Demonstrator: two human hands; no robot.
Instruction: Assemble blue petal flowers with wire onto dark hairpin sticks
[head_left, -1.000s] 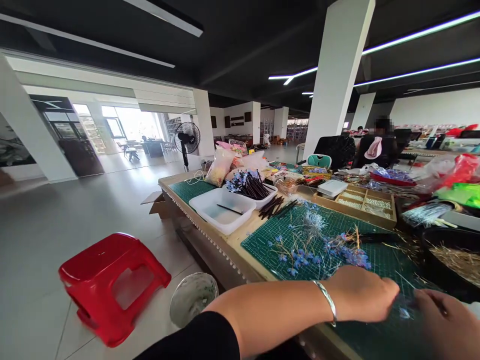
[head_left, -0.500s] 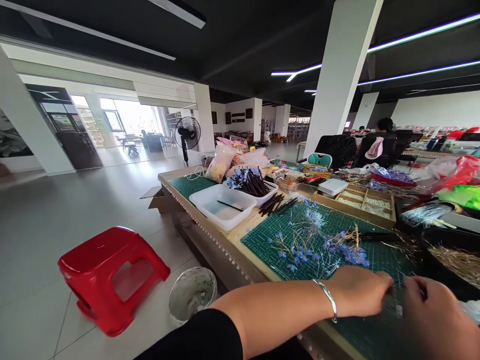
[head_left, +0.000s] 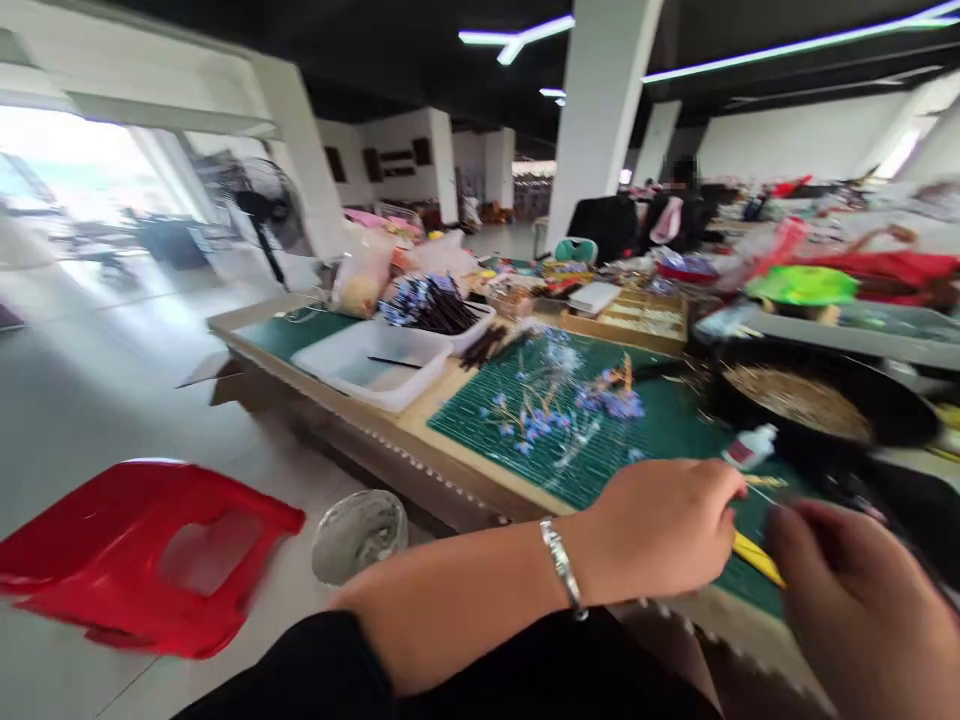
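My left hand (head_left: pixel 664 525), with a silver bangle at the wrist, is closed in a pinch above the front of the green cutting mat (head_left: pixel 480 410). My right hand (head_left: pixel 862 590) is close beside it, also pinched and blurred. A thin pale strand seems to run between the fingertips, too fine to name. Below and between the hands lies a yellow strip-like thing (head_left: pixel 757 558). Just beyond them a small white bottle (head_left: pixel 752 447) rests on the mat. Sprigs of blue flowers (head_left: pixel 536 425) and a bunch with golden stems (head_left: pixel 615 400) lie to the left.
A black pan (head_left: pixel 900 405) with straw-coloured strands stands at the right. Farther back are a white tray (head_left: pixel 352 375), dark stems with blue tips (head_left: pixel 442 305) and a divided bead box (head_left: pixel 645 320). A red stool (head_left: pixel 135 560) and a bucket (head_left: pixel 360 535) stand on the floor.
The view has swung right, so the table and floor things sit farther left. The white bottle, yellow strip and more of the black pan now show. Both hands stay close together and pinched.
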